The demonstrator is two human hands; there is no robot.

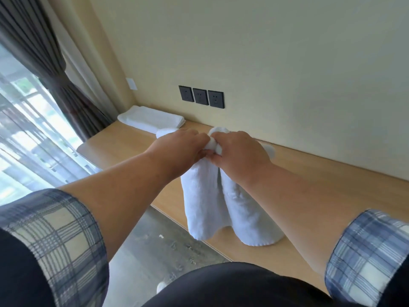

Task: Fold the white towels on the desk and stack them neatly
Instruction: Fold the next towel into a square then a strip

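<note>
A white towel (230,207) hangs in two drooping lobes above the wooden desk (314,173), its lower ends resting near the desk's front edge. My left hand (179,149) and my right hand (239,151) meet side by side at its top, both gripping bunched cloth. A folded white towel (150,118) lies flat at the desk's far left end by the wall. More white cloth (164,132) shows just behind my left hand, and another white bit (269,150) peeks out behind my right hand; their shapes are mostly hidden.
Three dark wall sockets (201,96) sit on the cream wall just above the desk. A dark curtain (66,89) and a bright window (26,134) are on the left. Grey floor (155,244) lies below the desk's front edge.
</note>
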